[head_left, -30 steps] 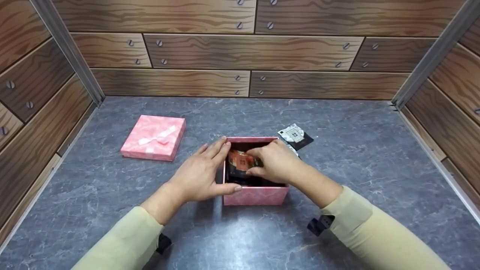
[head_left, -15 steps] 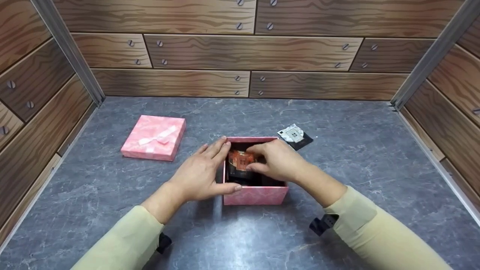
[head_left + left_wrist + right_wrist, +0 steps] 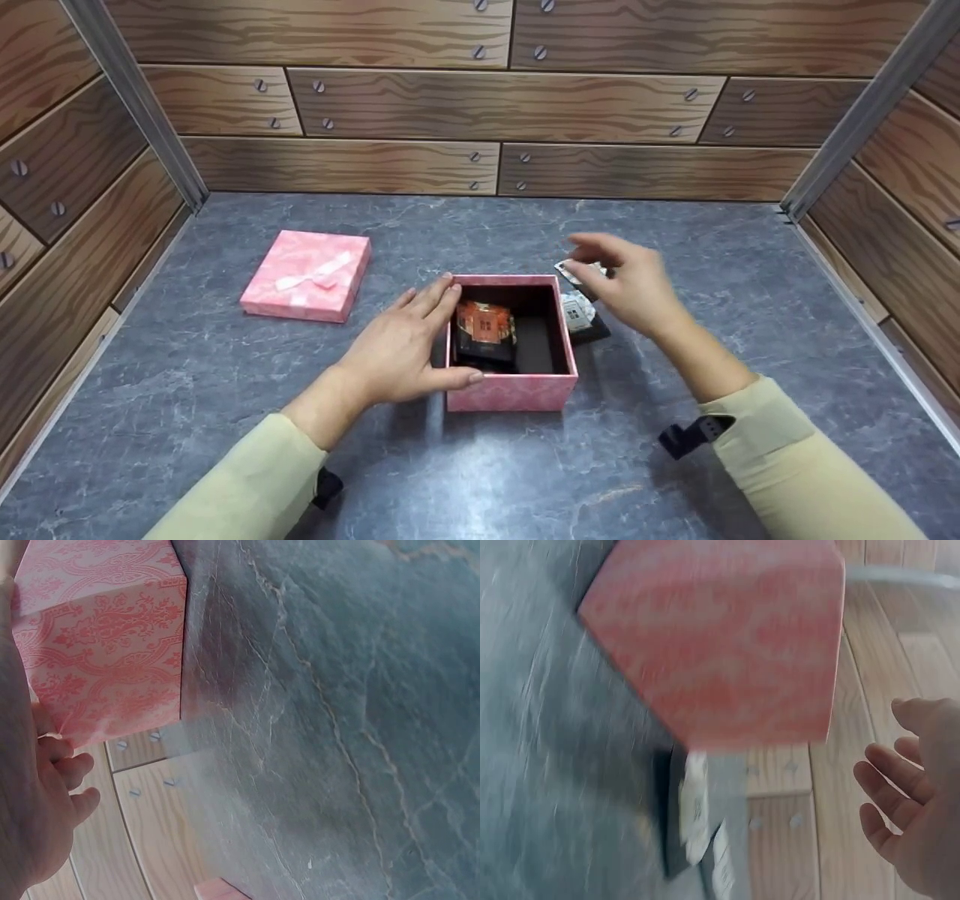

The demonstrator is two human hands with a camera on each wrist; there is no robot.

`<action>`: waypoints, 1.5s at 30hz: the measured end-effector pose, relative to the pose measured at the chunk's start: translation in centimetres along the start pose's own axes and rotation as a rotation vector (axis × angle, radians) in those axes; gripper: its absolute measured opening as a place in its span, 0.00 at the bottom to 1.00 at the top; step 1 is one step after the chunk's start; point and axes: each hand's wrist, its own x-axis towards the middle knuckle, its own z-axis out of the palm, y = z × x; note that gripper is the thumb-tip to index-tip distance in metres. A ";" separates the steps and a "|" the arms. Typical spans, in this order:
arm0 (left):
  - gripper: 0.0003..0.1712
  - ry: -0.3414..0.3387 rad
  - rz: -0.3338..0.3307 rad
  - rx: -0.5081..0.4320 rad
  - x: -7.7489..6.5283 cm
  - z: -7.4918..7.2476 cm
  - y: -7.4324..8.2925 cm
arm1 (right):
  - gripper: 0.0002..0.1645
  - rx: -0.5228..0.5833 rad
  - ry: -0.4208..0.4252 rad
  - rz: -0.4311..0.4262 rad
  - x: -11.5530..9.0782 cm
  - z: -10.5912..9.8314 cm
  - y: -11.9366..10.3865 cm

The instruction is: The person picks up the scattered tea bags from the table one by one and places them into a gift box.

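An open pink gift box (image 3: 510, 394) stands in the middle of the table. Inside, against its left wall, lies a black packet with an orange label (image 3: 486, 330). My left hand (image 3: 397, 352) rests along the box's left side, fingers straight at the far left corner and thumb over the front rim. Above two black-and-white packets right of the box is my right hand (image 3: 630, 285), fingers loosely bent with nothing between them. The nearer packet (image 3: 579, 313) lies beside the box wall; the farther packet (image 3: 574, 268) is partly hidden by the hand.
A pink lid with a ribbon bow (image 3: 307, 274) lies at the back left of the grey marbled table (image 3: 420, 480). Wood-patterned walls (image 3: 495, 105) enclose the table at the back and both sides.
My right hand has left the inside of the box and moved right, over the black-and-white packets. The orange-labelled packet stays in the box. My left hand has not moved.
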 end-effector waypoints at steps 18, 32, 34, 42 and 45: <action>0.69 -0.003 -0.010 -0.003 -0.1 0.0 0.1 | 0.27 0.263 -0.149 0.302 -2.4 0.3 8.5; 0.69 -0.011 -0.015 -0.001 -0.1 -0.1 0.1 | 0.31 0.306 -0.271 0.320 -3.1 0.8 10.0; 0.69 -0.007 -0.013 0.000 -0.1 0.0 0.0 | 0.31 0.294 -0.285 0.316 -3.2 0.9 10.0; 0.69 0.000 -0.005 -0.003 -0.1 0.1 0.0 | 0.32 0.241 -0.316 0.321 -3.5 0.8 9.8; 0.69 -0.002 -0.007 -0.009 0.0 0.0 0.1 | 0.33 0.202 -0.325 0.318 -3.6 0.7 9.9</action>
